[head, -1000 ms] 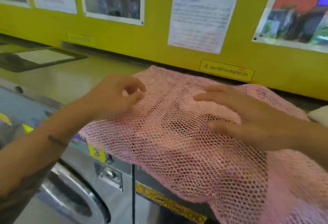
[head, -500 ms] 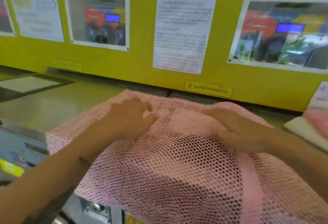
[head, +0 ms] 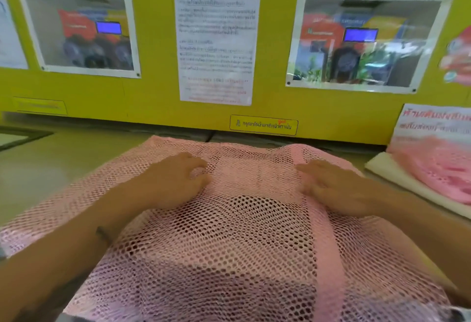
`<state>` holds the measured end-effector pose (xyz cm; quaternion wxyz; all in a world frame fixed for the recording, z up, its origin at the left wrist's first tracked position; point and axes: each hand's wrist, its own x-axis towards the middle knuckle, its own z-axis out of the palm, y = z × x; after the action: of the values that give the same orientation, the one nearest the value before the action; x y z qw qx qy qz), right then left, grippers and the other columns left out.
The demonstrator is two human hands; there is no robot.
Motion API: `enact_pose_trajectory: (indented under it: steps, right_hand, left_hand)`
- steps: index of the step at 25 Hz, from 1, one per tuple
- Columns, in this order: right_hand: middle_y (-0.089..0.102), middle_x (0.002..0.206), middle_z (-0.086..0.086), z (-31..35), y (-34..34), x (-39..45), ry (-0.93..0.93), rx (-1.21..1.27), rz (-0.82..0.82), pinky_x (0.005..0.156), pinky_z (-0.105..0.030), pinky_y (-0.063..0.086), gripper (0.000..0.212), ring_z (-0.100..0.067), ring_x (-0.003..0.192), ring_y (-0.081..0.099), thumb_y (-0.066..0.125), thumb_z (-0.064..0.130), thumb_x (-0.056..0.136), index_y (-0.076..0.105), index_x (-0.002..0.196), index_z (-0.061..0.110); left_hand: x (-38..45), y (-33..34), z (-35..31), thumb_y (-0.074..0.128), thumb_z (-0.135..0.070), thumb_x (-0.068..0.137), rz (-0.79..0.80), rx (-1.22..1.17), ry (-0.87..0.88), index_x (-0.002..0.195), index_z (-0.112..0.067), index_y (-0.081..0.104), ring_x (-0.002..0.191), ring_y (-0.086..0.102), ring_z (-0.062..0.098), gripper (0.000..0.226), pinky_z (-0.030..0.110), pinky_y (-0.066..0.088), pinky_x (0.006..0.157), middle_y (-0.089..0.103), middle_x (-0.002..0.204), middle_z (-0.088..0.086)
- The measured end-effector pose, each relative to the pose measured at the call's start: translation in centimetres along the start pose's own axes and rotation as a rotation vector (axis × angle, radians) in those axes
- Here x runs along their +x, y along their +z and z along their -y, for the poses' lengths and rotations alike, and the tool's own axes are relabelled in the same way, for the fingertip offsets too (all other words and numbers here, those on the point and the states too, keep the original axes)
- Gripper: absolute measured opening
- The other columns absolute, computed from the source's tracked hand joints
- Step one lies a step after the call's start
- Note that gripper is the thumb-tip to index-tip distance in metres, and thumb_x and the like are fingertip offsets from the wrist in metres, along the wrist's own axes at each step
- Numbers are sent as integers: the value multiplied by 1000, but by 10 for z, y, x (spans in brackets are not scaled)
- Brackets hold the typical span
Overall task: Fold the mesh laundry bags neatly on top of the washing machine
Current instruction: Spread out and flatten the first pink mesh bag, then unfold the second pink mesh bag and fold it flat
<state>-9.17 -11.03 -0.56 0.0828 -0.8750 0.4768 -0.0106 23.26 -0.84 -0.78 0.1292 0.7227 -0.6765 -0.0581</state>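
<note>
Mesh bag — long axis left-right.

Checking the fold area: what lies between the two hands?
Head view: only pink mesh bag between left hand and right hand; nothing on it.

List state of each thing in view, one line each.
mesh bag: spread flat over the machine top, near edge draped over the front, not yet folded.
left hand: resting on the bag, fingers curled at the mesh; grip unclear.
right hand: flat, palm down on the bag, open.
pink stack: lying on a white pad at right, apart from the bag.
machine top: bare to the left of the bag.
</note>
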Motion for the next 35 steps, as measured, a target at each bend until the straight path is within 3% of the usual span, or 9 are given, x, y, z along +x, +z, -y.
enact_pose_trajectory:
  steps: [3,6,8,18,24,28,31,33,35]
  right_hand:
    - [9,164,12,0,-17,-13,-30,-41,-38,121,-49,11,78,-8,150,5,19,80,82,13,151,45]
    - [15,162,15,-4,-32,-32,-35,85,-44,119,-34,11,70,-7,147,12,32,70,89,20,151,41]
    - [18,161,14,-9,-35,-45,-24,121,-29,114,-27,12,67,-6,146,15,36,63,92,22,152,36]
    - [24,158,19,-57,-64,-103,-123,-26,81,109,-25,21,62,-3,142,23,53,51,93,26,148,42]
    - [44,147,13,-117,-100,-129,-263,-81,-129,103,-25,33,55,-5,128,42,59,38,92,40,144,35]
    - [43,148,10,-193,-127,-131,-126,-101,-156,98,-28,36,59,-9,124,45,61,38,91,36,144,38]
    - [35,154,4,-241,-132,-121,83,-131,40,105,-33,36,76,-20,132,42,64,35,89,20,151,35]
    - [43,146,3,-256,-124,-114,109,-123,143,96,-31,41,68,-18,117,47,62,32,90,27,149,30]
    - [55,124,3,-265,-115,-103,8,-101,103,81,-29,40,37,-14,98,48,61,29,90,50,125,25]
  left_hand:
    - [-4,-3,-27,49,-51,92,-86,-63,109,134,-36,51,129,45,14,44,41,36,110,49,142,-7]
    - [-4,-8,-61,60,-38,91,-111,-223,180,120,-37,60,101,59,2,29,31,48,93,64,116,-11]
    - [-5,-10,-86,60,-36,91,-92,-272,216,115,-38,64,92,61,-2,25,30,51,89,66,106,-15]
    - [-16,5,-205,61,-39,90,10,-335,316,113,-45,62,93,62,-4,24,34,52,95,65,100,-23]
    - [-2,17,-277,62,-41,88,-41,-330,312,106,-48,63,90,64,-3,19,35,52,92,67,99,-21]
    - [6,30,-330,62,-37,88,-95,-358,303,105,-44,66,89,63,-3,19,30,51,88,67,95,-22]
    - [9,45,-358,62,-40,86,-96,-371,312,104,-42,66,86,64,-2,19,31,53,86,67,92,-23]
    - [16,51,-372,62,-39,86,-82,-349,296,108,-41,65,86,64,1,23,32,53,86,68,94,-18]
    - [27,57,-385,62,-37,87,-117,-299,291,119,-43,58,96,62,1,33,31,51,90,65,107,-16]
